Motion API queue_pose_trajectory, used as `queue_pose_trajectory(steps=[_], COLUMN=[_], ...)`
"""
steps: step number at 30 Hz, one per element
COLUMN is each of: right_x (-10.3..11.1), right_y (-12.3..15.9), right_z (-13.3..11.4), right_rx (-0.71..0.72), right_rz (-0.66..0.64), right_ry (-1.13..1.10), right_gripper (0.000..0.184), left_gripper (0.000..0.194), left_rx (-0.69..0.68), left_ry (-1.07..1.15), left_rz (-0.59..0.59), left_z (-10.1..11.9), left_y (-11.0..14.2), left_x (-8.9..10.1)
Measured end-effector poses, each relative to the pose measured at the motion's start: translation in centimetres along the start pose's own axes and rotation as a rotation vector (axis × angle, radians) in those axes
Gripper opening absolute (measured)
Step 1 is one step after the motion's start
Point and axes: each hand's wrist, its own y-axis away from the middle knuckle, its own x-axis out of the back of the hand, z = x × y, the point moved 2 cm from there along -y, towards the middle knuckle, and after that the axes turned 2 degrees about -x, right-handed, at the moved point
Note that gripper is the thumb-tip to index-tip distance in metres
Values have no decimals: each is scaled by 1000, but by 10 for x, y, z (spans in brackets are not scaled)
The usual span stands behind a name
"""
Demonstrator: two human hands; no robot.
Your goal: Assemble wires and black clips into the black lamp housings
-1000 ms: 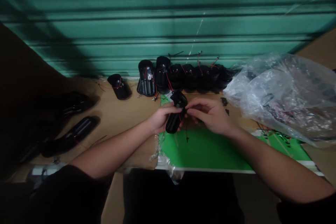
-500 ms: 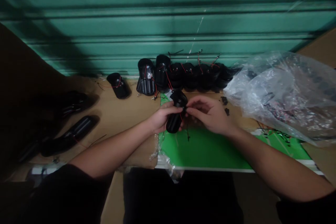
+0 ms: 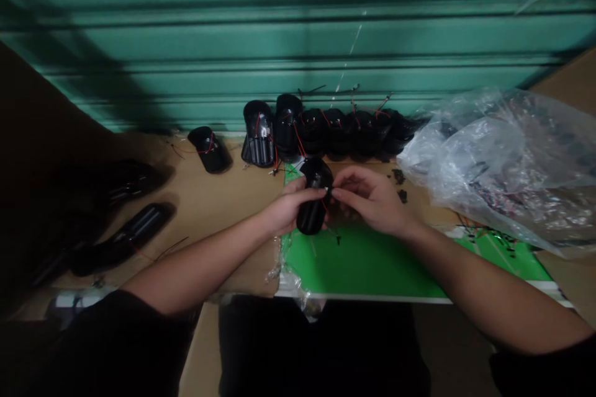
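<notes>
My left hand (image 3: 291, 208) grips a black plastic battery holder (image 3: 311, 216) upright above a green board (image 3: 363, 263). Thin red and black wires run from the holder, and one dark wire hangs below it. My right hand (image 3: 367, 201) is pinched at the holder's right side, thumb and forefinger closed on a thin wire. The fingers hide the exact point where that wire meets the holder.
Several similar black holders with red wires (image 3: 338, 133) line the bench back against a teal roller shutter (image 3: 298, 43). A clear plastic bag (image 3: 493, 167) of parts lies at right. More dark holders (image 3: 123, 242) lie at left on tan cardboard (image 3: 223, 198).
The holder has turned slightly in my left hand and stands a little more upright. My right fingers have shifted slightly along its side. The view has tilted a little.
</notes>
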Motion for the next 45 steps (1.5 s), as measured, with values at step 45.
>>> queue_pose_trajectory(steps=[45], right_x=[5], right_y=[-8], right_z=[10], right_rx=[-191], right_rz=[-12], right_ry=[-6], right_gripper=[48], left_gripper=[63], left_rx=[-205], left_ry=[-85], left_rz=[115], left_z=[-10], left_y=[-2], left_x=[-9])
